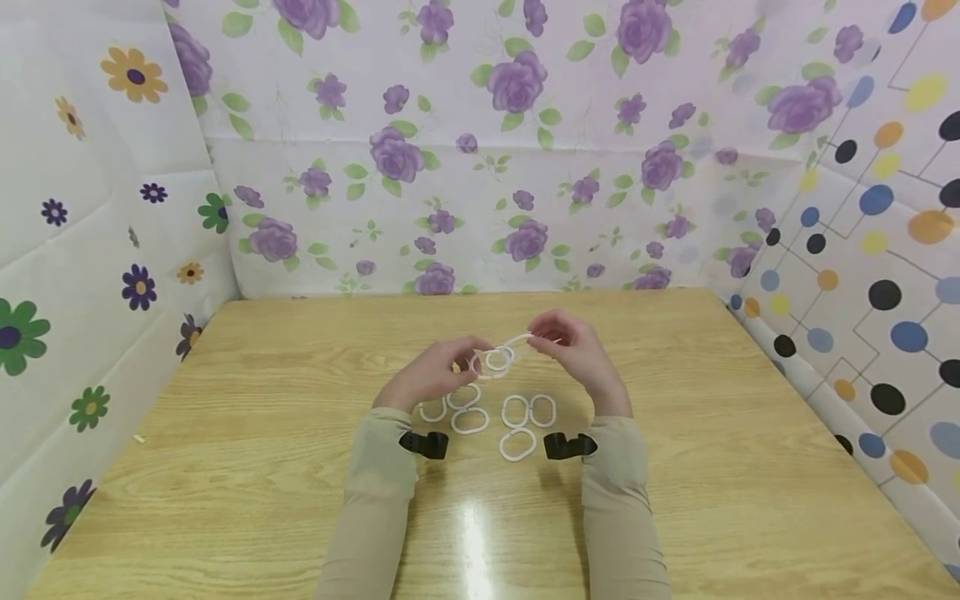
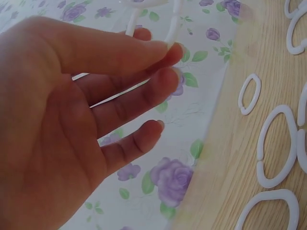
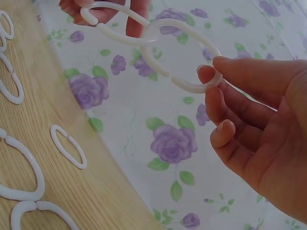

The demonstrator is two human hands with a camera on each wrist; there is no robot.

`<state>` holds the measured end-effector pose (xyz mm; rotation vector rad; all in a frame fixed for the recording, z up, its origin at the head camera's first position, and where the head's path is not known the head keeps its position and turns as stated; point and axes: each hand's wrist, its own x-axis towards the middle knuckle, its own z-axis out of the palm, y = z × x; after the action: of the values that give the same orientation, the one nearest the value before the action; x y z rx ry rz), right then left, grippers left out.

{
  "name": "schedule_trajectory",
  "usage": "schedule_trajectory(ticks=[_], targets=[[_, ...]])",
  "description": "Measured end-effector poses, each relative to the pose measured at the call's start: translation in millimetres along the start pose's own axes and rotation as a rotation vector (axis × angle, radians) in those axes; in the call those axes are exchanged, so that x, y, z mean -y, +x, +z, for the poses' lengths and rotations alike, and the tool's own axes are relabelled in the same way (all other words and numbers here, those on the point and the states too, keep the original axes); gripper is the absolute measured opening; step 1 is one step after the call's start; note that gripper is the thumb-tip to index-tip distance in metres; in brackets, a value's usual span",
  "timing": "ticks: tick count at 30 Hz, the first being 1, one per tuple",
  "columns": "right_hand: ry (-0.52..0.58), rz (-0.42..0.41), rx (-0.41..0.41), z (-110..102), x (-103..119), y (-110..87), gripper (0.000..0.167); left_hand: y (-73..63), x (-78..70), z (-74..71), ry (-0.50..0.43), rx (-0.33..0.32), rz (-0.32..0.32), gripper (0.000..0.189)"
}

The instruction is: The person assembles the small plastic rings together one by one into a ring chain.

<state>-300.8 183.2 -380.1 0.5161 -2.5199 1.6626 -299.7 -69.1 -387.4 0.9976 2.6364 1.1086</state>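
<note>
Chiefly, what matters is the crossing of two held white links, which, from the head view, lies over the loose ring (image 2: 258, 90) on the surface (image 1: 262, 500). Taking that loose ring as landmark, the left hand (image 1: 431, 377) is to its left, the right hand (image 1: 581, 358) to its right and a little farther off, so the left looks nearer. The right-hand link (image 3: 191, 28) runs lengthwise from the right fingertips toward the crossing, where it overlaps the left-hand link (image 3: 120, 37); whether one is truly threaded through the other I cannot tell. Each link shows a narrow gap in its rim, and how those gaps face each other probably decides the next adjustment.

Both hands reach inward above the surface. The left thumb and forefinger pinch its link lightly, the remaining fingers bent and spread apart. The right thumb and forefinger pinch the far end of the other link, the rest loosely curled, holding nothing more. On the person's side of the loose ring lie the left group of links (image 1: 467, 408) and the right group of links (image 1: 516, 428).
</note>
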Motion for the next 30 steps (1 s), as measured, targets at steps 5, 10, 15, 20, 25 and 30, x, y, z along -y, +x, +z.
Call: schedule_trajectory(ticks=[5,10,15,20,25,30], targets=[[-0.048,-0.025,0.030,3.7,0.2,0.4,0.015,-1.6,0.9,2.8,-0.007,0.092,-0.047,0.041],[-0.096,-0.032,0.075,6.2,11.5,-2.8,0.012,-3.1,0.9,4.1,-0.040,0.136,-0.109,0.041],[-0.122,-0.053,0.087,6.1,13.4,-4.8,0.012,-3.2,1.9,3.8,-0.069,0.155,-0.133,0.040],[-0.136,-0.062,0.092,7.4,1.5,-1.3,0.014,-5.5,2.9,3.3,-0.067,0.186,-0.182,0.040],[-0.153,-0.079,0.105,10.9,1.9,-0.4,0.010,-5.7,3.5,2.7,-0.047,0.154,-0.193,0.047],[-0.178,-0.118,0.135,14.6,4.6,1.0,0.007,-2.7,-1.1,2.1,-0.047,0.086,-0.120,0.043]])
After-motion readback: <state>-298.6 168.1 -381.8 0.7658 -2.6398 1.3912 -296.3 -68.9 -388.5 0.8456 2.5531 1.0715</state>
